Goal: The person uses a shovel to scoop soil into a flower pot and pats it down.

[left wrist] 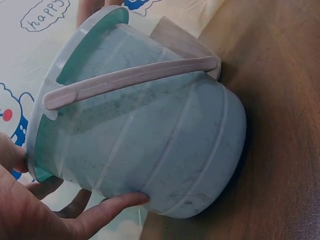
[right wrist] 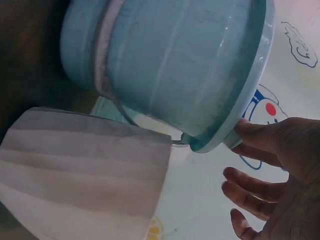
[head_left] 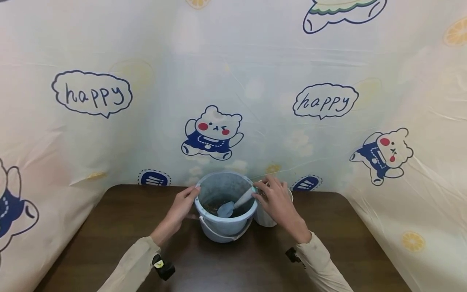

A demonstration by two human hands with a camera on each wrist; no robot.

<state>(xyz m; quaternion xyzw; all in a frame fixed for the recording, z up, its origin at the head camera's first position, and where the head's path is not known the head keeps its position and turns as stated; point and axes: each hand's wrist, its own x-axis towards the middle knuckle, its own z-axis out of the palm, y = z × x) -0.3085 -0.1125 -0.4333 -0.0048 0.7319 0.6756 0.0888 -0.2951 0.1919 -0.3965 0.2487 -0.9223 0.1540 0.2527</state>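
A pale blue bucket (head_left: 230, 228) stands upright on the table. My left hand (head_left: 180, 207) grips its left side, thumb at the rim and fingers against the outer wall, as the left wrist view shows. Inside the bucket lies dark, soil-like material (head_left: 211, 207). A small shovel (head_left: 226, 209) with a blue-grey blade and pale handle leans in it, blade down on the material. Thumb and fingertips of my right hand (head_left: 280, 203) pinch the handle's greenish end at the right rim; the other fingers are spread in the right wrist view (right wrist: 280, 170).
Close to the bucket's right side stands a white container (head_left: 265, 219), partly behind my right hand. The bucket's pale carrying handle (left wrist: 135, 80) hangs down in front. A printed cloth (head_left: 219, 61) rises behind the brown table (head_left: 204, 267) and along its sides.
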